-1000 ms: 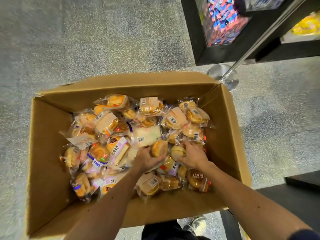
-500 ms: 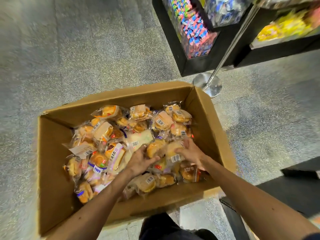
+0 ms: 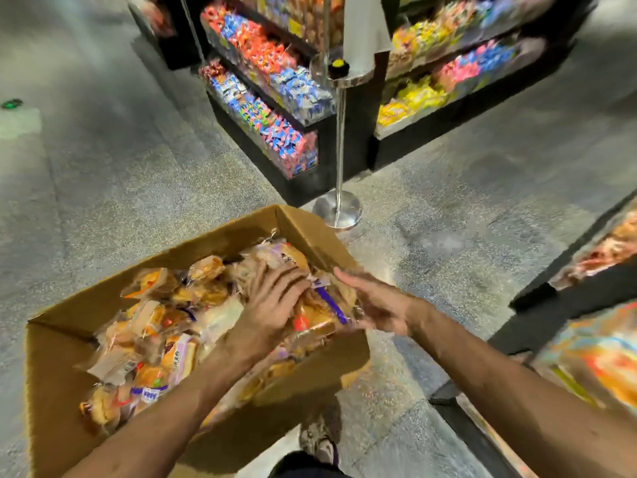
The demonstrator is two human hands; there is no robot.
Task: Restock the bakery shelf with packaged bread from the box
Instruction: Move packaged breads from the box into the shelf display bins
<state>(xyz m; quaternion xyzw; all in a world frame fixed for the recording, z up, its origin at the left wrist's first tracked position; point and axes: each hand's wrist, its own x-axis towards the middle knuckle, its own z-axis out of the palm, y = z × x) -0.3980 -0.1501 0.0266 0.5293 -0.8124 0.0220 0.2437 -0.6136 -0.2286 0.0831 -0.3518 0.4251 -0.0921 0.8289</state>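
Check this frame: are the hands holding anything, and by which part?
Both hands press a bundle of bread packets between them over the box: left hand on its top-left side, right hand against its right side.

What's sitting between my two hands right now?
A bundle of packaged bread, pressed between the left hand and right hand, per the head view.
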